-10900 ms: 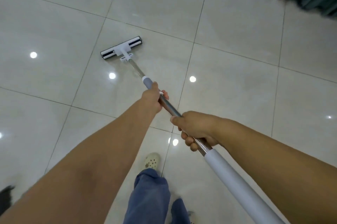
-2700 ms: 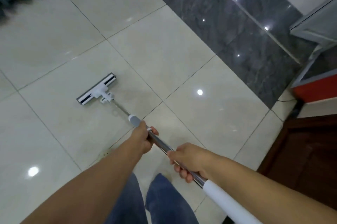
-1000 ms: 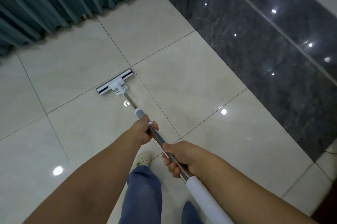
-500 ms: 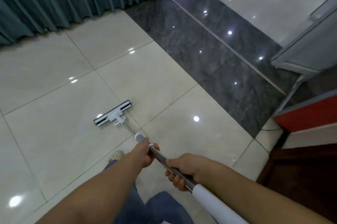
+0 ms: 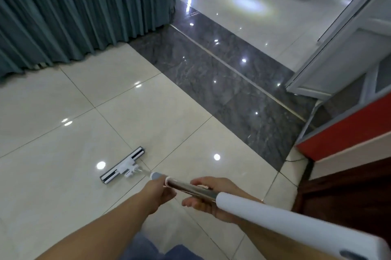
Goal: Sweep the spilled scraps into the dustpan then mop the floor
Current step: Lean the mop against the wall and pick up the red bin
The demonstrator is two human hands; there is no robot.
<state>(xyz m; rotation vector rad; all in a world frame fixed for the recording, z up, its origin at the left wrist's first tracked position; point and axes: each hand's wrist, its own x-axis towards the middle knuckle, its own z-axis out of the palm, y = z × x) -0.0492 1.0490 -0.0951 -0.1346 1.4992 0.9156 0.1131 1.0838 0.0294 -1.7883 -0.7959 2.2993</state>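
Observation:
A flat mop lies with its white and black head (image 5: 123,165) on the cream floor tiles (image 5: 63,154), a little left of centre. Its metal pole (image 5: 191,188) runs back toward me and ends in a thick white grip (image 5: 275,217) at the lower right. My left hand (image 5: 157,191) is closed around the pole just behind the grey collar. My right hand (image 5: 208,195) holds the pole from below, right where the white grip begins, with its fingers loosely curled. No scraps or dustpan are in sight.
A teal pleated curtain (image 5: 74,12) hangs to the floor at the back left. A dark grey marble strip (image 5: 222,82) crosses the floor diagonally. At the right stand a white door frame (image 5: 338,48), a red and white panel (image 5: 342,132) and dark wooden furniture (image 5: 349,196). My blue trouser legs (image 5: 160,249) show below.
The mop head has slid back toward me. The view has tilted up, showing more curtain and the bright floor beyond the marble strip. My right hand's fingers have loosened on the pole.

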